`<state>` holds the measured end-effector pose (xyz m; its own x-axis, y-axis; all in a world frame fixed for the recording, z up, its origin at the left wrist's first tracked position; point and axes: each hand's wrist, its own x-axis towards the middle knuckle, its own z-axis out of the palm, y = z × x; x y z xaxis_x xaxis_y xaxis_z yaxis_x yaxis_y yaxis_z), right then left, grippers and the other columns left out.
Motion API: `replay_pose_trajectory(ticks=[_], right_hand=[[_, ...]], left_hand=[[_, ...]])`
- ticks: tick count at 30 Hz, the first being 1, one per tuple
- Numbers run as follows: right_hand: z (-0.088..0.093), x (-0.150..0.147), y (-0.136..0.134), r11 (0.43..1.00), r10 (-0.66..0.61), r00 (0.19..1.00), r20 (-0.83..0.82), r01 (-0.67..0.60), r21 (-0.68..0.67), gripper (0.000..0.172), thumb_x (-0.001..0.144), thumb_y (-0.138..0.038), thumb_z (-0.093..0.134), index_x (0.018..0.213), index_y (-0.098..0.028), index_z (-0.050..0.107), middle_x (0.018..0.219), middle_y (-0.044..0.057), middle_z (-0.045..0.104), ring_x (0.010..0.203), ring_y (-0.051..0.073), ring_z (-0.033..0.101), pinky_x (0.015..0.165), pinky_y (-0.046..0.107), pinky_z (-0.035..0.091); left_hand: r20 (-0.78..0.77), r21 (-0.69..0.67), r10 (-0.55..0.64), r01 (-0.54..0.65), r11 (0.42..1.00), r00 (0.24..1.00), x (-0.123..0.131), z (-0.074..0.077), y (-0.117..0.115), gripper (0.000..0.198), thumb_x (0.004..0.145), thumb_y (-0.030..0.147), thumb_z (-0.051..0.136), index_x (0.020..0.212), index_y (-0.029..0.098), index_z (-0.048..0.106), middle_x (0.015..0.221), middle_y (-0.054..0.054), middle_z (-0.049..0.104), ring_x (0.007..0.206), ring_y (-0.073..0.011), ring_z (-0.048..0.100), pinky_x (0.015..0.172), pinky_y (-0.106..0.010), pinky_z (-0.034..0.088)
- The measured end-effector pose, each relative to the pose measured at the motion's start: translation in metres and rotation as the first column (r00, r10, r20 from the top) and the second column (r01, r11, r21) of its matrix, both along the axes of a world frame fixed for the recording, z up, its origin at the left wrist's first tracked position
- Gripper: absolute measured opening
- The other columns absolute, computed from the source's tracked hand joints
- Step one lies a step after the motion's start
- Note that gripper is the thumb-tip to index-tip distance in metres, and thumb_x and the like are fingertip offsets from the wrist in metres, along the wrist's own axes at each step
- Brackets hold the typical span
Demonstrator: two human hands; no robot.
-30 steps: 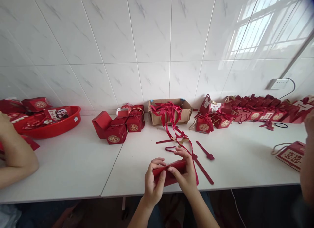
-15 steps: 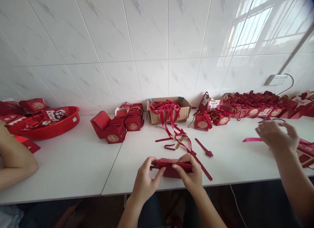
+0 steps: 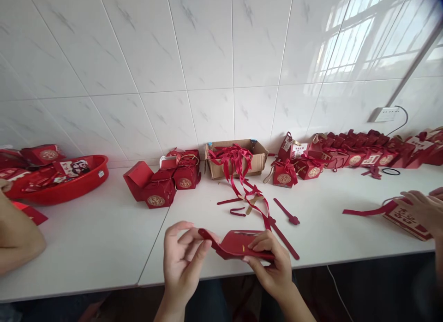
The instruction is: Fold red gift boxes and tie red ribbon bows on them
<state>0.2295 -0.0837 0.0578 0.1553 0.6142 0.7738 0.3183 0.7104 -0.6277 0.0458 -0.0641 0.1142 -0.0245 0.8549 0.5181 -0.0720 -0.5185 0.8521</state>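
Just above the front edge of the table I hold a small dark red box (image 3: 238, 242), with a little gold mark on its near face. My right hand (image 3: 272, 262) is closed on the box's right end, thumb below and fingers over the top. A red strap (image 3: 212, 238) with a rounded end sticks out to the left. My left hand (image 3: 187, 257) pinches this strap between thumb and fingers. Beyond my hands lie loose red straps (image 3: 284, 239) and trailing red ribbons (image 3: 263, 206).
A cardboard box (image 3: 238, 169) of red ribbons stands by the wall. Finished-looking red gift boxes (image 3: 284, 174) line the right; others (image 3: 159, 193) stand left. A red basin (image 3: 69, 188) sits far left. Co-workers' arms (image 3: 20, 234) and hands (image 3: 422, 211) flank me.
My left hand has moved left, drawing the strap out sideways, and the box has tipped so its inner or near face shows. The co-worker's hand on the right has come down onto a box.
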Motion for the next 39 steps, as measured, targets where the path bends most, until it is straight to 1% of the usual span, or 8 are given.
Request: replay_pose_trajectory(ticks=[2,5,9,15,24,29,33,39], right_hand=[[0.002,0.001,-0.003,1.000,0.004,1.000,0.024,-0.004,0.013,0.020,0.076,-0.017,0.069,0.084,-0.023,0.051,0.074,0.002,0.061,0.064,0.017,0.057,0.059,0.033,0.046],[0.005,0.005,-0.005,1.000,0.014,0.998,0.060,-0.015,0.016,0.020,0.077,-0.017,0.069,0.084,-0.023,0.051,0.073,0.002,0.061,0.064,0.017,0.057,0.060,0.033,0.046],[0.008,0.007,-0.007,0.999,0.035,0.995,0.092,-0.038,0.025,0.020,0.077,-0.018,0.069,0.085,-0.022,0.051,0.073,0.001,0.059,0.065,0.017,0.057,0.060,0.033,0.046],[0.009,0.006,-0.009,0.999,0.045,0.995,0.087,-0.047,0.021,0.019,0.078,-0.020,0.069,0.085,-0.022,0.051,0.071,0.001,0.058,0.064,0.017,0.056,0.060,0.033,0.045],[0.008,0.004,-0.009,0.999,0.044,0.996,0.074,-0.044,-0.009,0.019,0.078,-0.023,0.070,0.084,-0.023,0.052,0.072,0.001,0.059,0.064,0.017,0.055,0.059,0.032,0.045],[0.008,0.004,-0.009,0.998,0.054,0.998,0.042,-0.053,-0.027,0.018,0.078,-0.026,0.069,0.083,-0.023,0.053,0.071,0.002,0.060,0.062,0.017,0.055,0.058,0.032,0.046],[0.006,0.003,-0.010,0.996,0.081,0.996,0.035,-0.079,-0.050,0.018,0.078,-0.026,0.069,0.083,-0.023,0.053,0.071,0.001,0.060,0.063,0.017,0.056,0.060,0.032,0.046],[0.003,0.004,-0.010,0.992,0.103,0.993,0.052,-0.099,-0.078,0.019,0.078,-0.025,0.070,0.082,-0.023,0.052,0.071,0.001,0.058,0.065,0.017,0.056,0.060,0.031,0.046]], left_hand=[[-0.017,-0.056,-0.042,0.041,0.998,0.999,0.004,0.002,0.001,0.021,0.082,0.027,0.063,0.100,0.026,0.053,0.075,-0.001,0.070,0.074,-0.0195,0.069,0.069,-0.033,0.056],[-0.237,-0.127,-0.214,0.188,0.974,0.948,0.002,0.001,0.004,0.014,0.086,0.029,0.056,0.089,0.020,0.066,0.088,-0.009,0.072,0.087,-0.0235,0.069,0.078,-0.035,0.056],[-0.380,-0.188,-0.338,0.286,0.940,0.861,0.002,-0.003,0.004,0.024,0.087,0.025,0.053,0.105,0.024,0.069,0.103,-0.009,0.071,0.102,-0.0255,0.065,0.090,-0.037,0.052],[-0.366,-0.123,-0.330,0.306,0.944,0.870,0.013,-0.009,-0.001,0.019,0.083,0.020,0.059,0.093,0.025,0.073,0.105,-0.010,0.069,0.103,-0.0250,0.063,0.087,-0.036,0.053],[-0.314,-0.285,-0.279,0.191,0.939,0.908,0.019,-0.019,-0.005,0.022,0.085,0.035,0.058,0.091,0.020,0.073,0.087,-0.009,0.074,0.081,-0.0229,0.069,0.073,-0.030,0.055],[-0.303,-0.267,-0.333,0.256,0.929,0.893,0.020,-0.018,-0.006,0.021,0.087,0.033,0.056,0.088,0.020,0.072,0.086,-0.007,0.072,0.080,-0.0208,0.067,0.069,-0.027,0.052],[-0.279,-0.242,-0.397,0.336,0.910,0.874,0.021,-0.015,-0.005,0.020,0.087,0.031,0.055,0.085,0.020,0.071,0.088,-0.008,0.070,0.087,-0.0216,0.065,0.075,-0.028,0.050],[-0.267,-0.291,-0.337,0.258,0.921,0.903,0.022,-0.016,-0.005,0.023,0.086,0.035,0.055,0.083,0.019,0.070,0.085,-0.007,0.069,0.081,-0.0200,0.065,0.068,-0.025,0.050]])
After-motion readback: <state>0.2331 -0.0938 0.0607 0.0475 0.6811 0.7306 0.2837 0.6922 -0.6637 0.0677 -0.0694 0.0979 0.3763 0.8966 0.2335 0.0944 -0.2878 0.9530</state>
